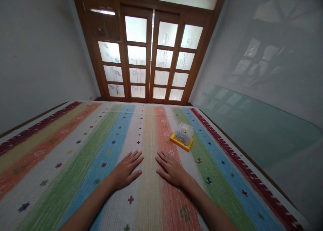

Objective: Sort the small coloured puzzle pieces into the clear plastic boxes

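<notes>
Nearest, two bare forearms (93, 200), angled inward from the lower edge. Flat on a striped cloth (148, 197), palm down and loosely spread: left hand (126, 168), mostly over a white stripe, with thumb held apart from the fingers. Likewise palm down and loosely spread, over an orange stripe: right hand (171, 168), well apart from the left, with a pale yellow stripe between. Beyond the right hand and slightly to its right, near but not touching: a clear box (184, 132), with layered contents too small to tell, on top of a yellow pad (180, 145). Under the cloth, a worktop (32, 120) with a brown edge. To the right, a pale green panel (252, 123), glossy with reflections, along a pale wall (227, 39). Farthest, wooden doors (136, 56) with frosted panes, plant designs on several.
</notes>
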{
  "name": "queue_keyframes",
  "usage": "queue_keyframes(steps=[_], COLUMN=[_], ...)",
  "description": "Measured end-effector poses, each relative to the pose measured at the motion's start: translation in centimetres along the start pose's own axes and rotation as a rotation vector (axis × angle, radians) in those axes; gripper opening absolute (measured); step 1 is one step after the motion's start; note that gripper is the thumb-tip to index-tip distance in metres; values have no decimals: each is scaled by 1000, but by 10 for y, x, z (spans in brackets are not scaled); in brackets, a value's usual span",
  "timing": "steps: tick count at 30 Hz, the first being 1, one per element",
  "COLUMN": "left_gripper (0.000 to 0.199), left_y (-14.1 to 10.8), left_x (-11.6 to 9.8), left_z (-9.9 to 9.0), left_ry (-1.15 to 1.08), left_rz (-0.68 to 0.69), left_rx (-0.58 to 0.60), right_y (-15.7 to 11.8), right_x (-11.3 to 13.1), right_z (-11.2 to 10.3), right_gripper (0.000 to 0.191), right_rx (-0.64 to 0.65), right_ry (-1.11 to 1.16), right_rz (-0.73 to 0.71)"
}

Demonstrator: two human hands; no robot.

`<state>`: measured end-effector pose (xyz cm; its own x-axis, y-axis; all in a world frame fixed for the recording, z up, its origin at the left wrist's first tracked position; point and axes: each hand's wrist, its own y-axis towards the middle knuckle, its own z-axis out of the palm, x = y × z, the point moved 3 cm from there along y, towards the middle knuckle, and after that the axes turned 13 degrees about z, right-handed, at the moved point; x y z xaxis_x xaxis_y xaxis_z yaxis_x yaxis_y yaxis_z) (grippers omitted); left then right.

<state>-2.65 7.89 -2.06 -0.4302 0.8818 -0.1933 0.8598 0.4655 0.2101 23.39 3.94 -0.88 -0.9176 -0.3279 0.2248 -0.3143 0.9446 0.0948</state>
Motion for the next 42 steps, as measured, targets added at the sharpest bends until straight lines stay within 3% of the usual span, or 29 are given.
queue_keyframes(steps=[10, 21, 31, 42], left_gripper=[63, 63, 62, 62], left_y=[-1, 0, 2, 3], left_x=[1, -1, -3, -2], left_z=[0, 0, -2, 0], left_ry=[-3, 12, 3, 12], left_rz=[5, 19, -16, -7], left_rx=[-3, -25, 22, 23], right_y=[1, -2, -2, 0], right_x=[3, -3, -5, 4], right_z=[-4, 9, 13, 0], right_gripper=[57, 56, 54, 57], right_rx=[38, -28, -94, 18], right_ry=[7, -9, -22, -30], right_rz=[5, -35, -70, -31])
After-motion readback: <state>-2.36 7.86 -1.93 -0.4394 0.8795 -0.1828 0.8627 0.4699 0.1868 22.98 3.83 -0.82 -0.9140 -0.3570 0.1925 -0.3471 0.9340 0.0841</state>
